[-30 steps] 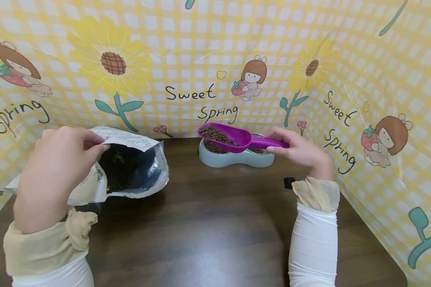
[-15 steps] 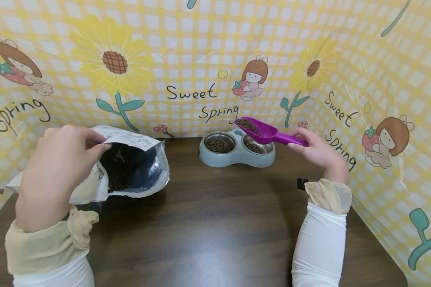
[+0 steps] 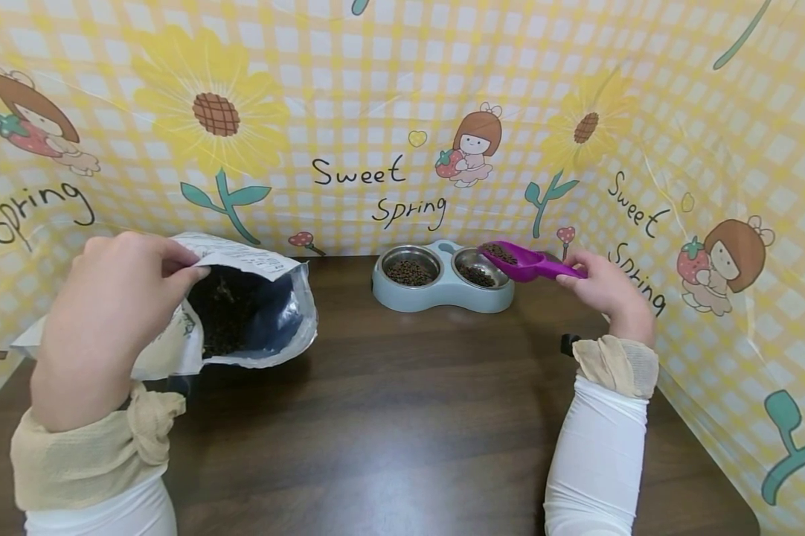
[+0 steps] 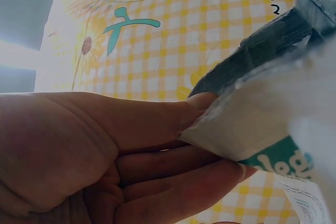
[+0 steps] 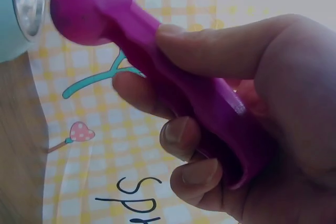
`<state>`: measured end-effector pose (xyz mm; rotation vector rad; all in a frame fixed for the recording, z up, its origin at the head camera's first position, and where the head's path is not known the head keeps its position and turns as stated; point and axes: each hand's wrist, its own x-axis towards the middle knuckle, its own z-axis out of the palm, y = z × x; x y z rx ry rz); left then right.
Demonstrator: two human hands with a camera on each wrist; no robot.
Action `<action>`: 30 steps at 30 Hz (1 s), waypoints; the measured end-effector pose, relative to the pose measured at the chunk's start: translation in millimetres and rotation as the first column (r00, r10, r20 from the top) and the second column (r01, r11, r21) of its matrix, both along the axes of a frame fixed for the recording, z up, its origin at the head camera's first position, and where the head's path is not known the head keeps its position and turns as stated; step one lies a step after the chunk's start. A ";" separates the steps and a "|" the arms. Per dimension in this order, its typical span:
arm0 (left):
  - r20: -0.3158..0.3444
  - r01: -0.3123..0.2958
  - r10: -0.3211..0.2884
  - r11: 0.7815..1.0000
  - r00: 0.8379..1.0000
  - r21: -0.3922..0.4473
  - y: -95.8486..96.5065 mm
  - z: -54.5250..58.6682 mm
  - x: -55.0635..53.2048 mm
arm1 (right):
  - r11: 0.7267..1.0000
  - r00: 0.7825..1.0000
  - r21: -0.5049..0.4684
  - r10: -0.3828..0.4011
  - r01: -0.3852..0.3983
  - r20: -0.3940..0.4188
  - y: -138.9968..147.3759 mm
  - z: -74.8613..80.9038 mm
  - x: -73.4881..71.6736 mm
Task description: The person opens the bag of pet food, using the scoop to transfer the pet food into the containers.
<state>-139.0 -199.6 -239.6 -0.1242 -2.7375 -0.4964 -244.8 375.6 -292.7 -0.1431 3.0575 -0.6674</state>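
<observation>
My right hand (image 3: 606, 286) grips the handle of a purple scoop (image 3: 526, 265). Brown kibble (image 3: 499, 253) lies in the scoop, whose tip is over the right bowl of a blue-grey double pet bowl (image 3: 443, 294). Both steel bowls hold kibble. In the right wrist view, the fingers and thumb wrap round the scoop handle (image 5: 152, 51). At the left, my left hand (image 3: 108, 313) pinches the rim of a foil-lined food bag (image 3: 255, 357), its mouth open and dark contents inside. The left wrist view shows thumb and fingers on the bag's edge (image 4: 236, 124).
All this is on a dark wooden table (image 3: 389, 432). A yellow checked cloth (image 3: 349, 97) with printed flowers and figures stands behind and to the right. A small black object (image 3: 567, 344) shows beside the right sleeve.
The scoop, still loaded, has moved right from over the left bowl and come down to the right bowl. My left hand and the bag stay almost unmoved.
</observation>
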 end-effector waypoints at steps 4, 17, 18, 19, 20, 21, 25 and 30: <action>-0.005 -0.001 0.001 1.000 1.000 -0.001 0.0 0.0 -0.3 | 1.000 1.000 0.015 -0.004 0.004 0.015 1.8 -0.5 -0.2; -0.010 0.001 -0.001 1.000 1.000 -0.007 -0.2 -0.1 -1.6 | 0.999 0.999 0.037 0.009 -0.010 0.037 -0.7 -0.5 0.3; -0.009 0.002 -0.002 1.000 1.000 -0.007 -0.3 -0.2 -1.8 | 0.999 0.999 0.039 0.010 -0.011 0.034 -1.2 -0.8 0.2; -0.005 0.002 -0.002 1.000 1.000 -0.006 -0.3 -0.2 -1.8 | 0.999 0.999 0.042 0.012 -0.013 0.031 -1.3 -1.0 0.0; -0.002 0.001 -0.001 1.000 1.000 -0.006 -0.3 -0.3 -1.9 | 0.999 0.999 0.047 0.015 -0.016 0.029 -1.7 -1.1 -0.2; 0.001 0.000 0.000 1.000 1.000 -0.005 -0.4 -0.4 -1.9 | 0.999 0.999 0.051 0.017 -0.018 0.028 -2.1 -1.1 -0.4; -0.002 0.000 0.000 1.000 1.000 -0.002 -0.6 -0.6 -1.9 | 0.998 0.999 0.063 0.018 -0.019 0.028 -4.1 -1.1 -2.3; -0.003 0.001 -0.001 1.000 1.000 -0.001 -0.6 -0.6 -1.7 | 0.997 0.999 0.070 0.011 -0.013 0.032 -5.9 -0.4 -4.0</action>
